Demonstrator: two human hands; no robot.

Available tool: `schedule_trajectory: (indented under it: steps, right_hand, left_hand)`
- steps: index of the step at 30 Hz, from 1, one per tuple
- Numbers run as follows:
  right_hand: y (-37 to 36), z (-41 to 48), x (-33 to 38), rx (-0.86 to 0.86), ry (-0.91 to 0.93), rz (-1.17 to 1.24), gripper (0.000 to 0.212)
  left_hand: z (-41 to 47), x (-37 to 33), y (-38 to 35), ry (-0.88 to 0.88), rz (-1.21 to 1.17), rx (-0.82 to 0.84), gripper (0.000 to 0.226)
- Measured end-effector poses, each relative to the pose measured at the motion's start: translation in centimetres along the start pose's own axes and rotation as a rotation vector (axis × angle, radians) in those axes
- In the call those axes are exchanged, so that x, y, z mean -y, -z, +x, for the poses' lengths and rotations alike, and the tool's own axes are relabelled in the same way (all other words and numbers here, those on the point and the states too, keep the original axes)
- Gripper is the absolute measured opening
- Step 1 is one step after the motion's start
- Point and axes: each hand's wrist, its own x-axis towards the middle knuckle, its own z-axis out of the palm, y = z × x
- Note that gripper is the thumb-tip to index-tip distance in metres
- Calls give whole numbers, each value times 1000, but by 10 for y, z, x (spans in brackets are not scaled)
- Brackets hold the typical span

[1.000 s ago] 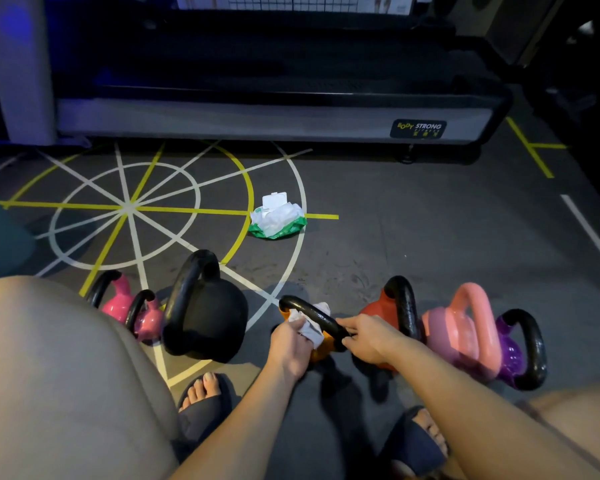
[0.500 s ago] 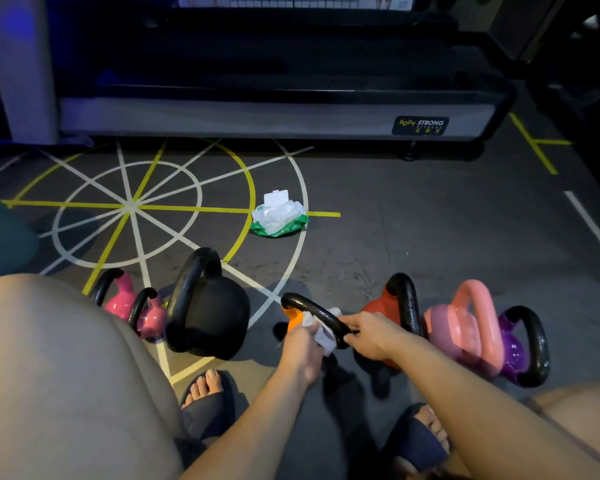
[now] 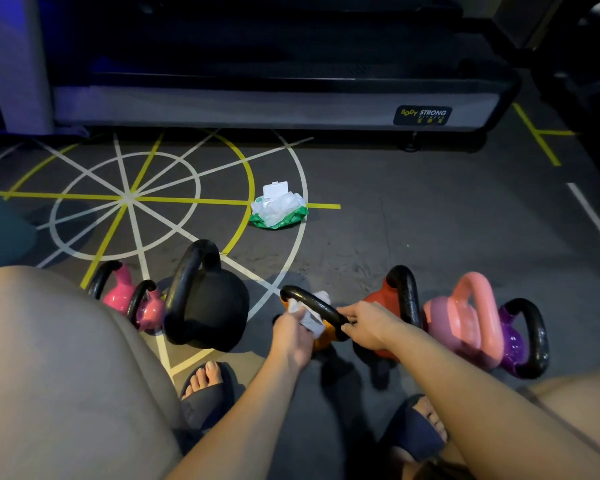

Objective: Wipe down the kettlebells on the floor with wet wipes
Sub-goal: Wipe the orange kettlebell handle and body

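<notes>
we find the left hand [image 3: 293, 336] closed around a white wet wipe [image 3: 310, 320], pressing it against the black handle [image 3: 314, 306] of the orange kettlebell [image 3: 324, 337]. part of the wipe shows above the handle, part below it. the right hand [image 3: 369, 325] is curled in a narrow grip on the right end of the same handle, fingers wrapped over it. the orange body is mostly hidden behind both hands.

just right of it stands a red kettlebell [image 3: 378, 299] with a black handle, partly covered by the right hand. further right we note a pink kettlebell [image 3: 465, 323], touching or nearly touching a purple kettlebell [image 3: 513, 344] with a black handle. to the left stands a large black kettlebell [image 3: 212, 306], and beyond it two small magenta kettlebells [image 3: 132, 299], partly hidden by our left knee [image 3: 49, 358].

the wet wipe pack [image 3: 278, 211], green with its white lid open, lies on the grey floor [image 3: 430, 220] well apart from the row, on the painted circle lines [image 3: 129, 199]. a treadmill base [image 3: 257, 105] runs across the far side. both feet in dark slides [image 3: 208, 396] sit below the hands.
</notes>
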Motion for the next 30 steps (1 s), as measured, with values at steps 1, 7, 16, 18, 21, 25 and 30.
schedule_trajectory:
  steps: [1, 7, 16, 18, 21, 25, 30]
  right_hand:
    - [-1, 1, 0, 1, 3, 2, 42]
    - [2, -2, 3, -23, 34, -104, 31]
    - [0, 18, 30, 18, -28, -365, 32]
    - [0, 22, 34, 23, -44, -396, 35]
    - [-1, 27, 43, 22, -47, -454, 40]
    - [-4, 33, 46, 2, -23, -523, 44]
    - [5, 33, 42, -56, 44, -627, 39]
  left_hand:
    - [8, -6, 5, -15, -19, -46, 32]
    - [8, 4, 9, -16, 219, -72, 33]
    - [-7, 17, 5, -151, 417, -79, 25]
    - [-5, 8, 6, -109, 304, -106, 23]
    - [4, -8, 15, -12, 142, -153, 36]
    - [16, -15, 24, -16, 88, -192, 45]
    - [13, -7, 20, -56, 164, -199, 36]
